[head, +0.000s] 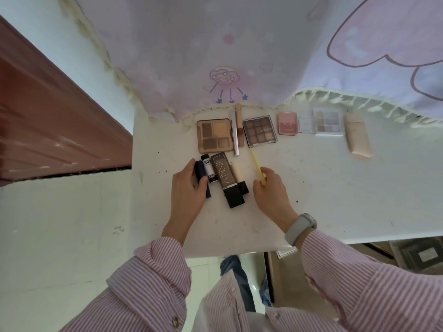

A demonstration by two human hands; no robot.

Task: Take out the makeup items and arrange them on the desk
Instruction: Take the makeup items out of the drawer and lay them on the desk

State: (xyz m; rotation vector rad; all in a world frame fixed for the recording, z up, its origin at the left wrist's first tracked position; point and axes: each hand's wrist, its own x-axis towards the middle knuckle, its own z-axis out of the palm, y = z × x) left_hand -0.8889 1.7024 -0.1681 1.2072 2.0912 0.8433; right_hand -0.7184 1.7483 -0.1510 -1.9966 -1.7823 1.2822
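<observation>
Yellow pencil (257,167), pinched by the right hand (269,190), should go down straight beside the cream stick (236,172) while the left hand (189,185) grips the dark blue tube (202,179).

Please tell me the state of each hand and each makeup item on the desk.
Left hand: grips the navy tube.
Right hand: pinches the yellow pencil.
Quad palette: lying flat, pans showing.
Nine-pan palette: lying flat, pans showing.
UNNY tube: lying flat, capped.
Cream tube: lying flat, untouched.

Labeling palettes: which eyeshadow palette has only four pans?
The tan four-pan palette, leftmost in the back row. The dark palette and the pale palette farther right each hold a grid of many small pans.
</observation>
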